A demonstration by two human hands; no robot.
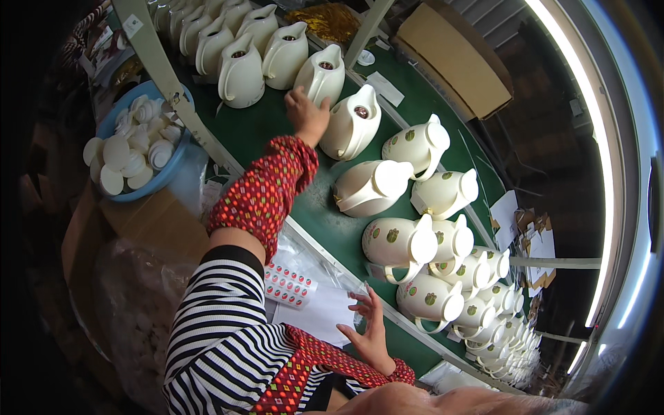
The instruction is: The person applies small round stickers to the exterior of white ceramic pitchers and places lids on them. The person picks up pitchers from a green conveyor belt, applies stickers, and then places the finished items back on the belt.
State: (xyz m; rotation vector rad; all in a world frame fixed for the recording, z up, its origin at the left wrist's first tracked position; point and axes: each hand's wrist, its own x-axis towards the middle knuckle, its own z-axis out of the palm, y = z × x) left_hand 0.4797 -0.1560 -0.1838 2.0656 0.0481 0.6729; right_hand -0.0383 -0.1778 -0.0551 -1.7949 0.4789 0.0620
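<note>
Left hand (308, 116) is at the lidless cream jug (326, 77) on the green bench (242, 131); we can't tell if the fingers grip. Right hand (372, 334) is spread, empty. Jug's likely rigid, slick, breakable; we'd cradle its body.

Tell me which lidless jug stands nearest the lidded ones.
The lidless jug right of the left hand, lowest in view; the other lidless jugs sit farther up the picture.

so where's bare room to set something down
Bare green surface lies between the left sleeve and the open jugs, and between that sleeve and the nearest lidded jug. Lidded ones crowd the lower right, open ones the upper left.
</note>
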